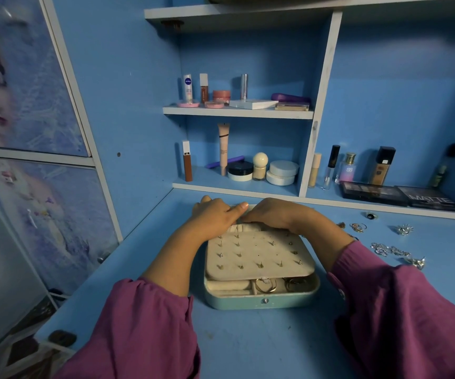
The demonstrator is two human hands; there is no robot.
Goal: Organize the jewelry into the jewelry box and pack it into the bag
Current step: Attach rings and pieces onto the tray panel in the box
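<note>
Teal box: the jewelry box (pixel 261 298) sits on the blue table (pixel 248 346) near its middle, just in front of the person, its clasp side toward the near edge
Cream panel: an earring panel (pixel 259 254) studded with small earrings lies tilted over the box's tray, leaving the front compartments uncovered
Front compartments: gold rings (pixel 266 285) lie in the uncovered strip beside cream ring rolls
Left hand: the left hand (pixel 215 214) rests on the panel's far edge, index finger stretched toward the right; its grip is flat, not curled round anything
Right hand: the right hand (pixel 271 213) lies over the same far edge, fingers bent down over it, touching the left hand; whether its grip clasps the panel I cannot tell
Loose jewelry: rings and silver pieces (pixel 390 250) lie scattered toward the table's right edge, apart from the box
Back edge: eyeshadow palettes (pixel 401 196) rest along the back right
</note>
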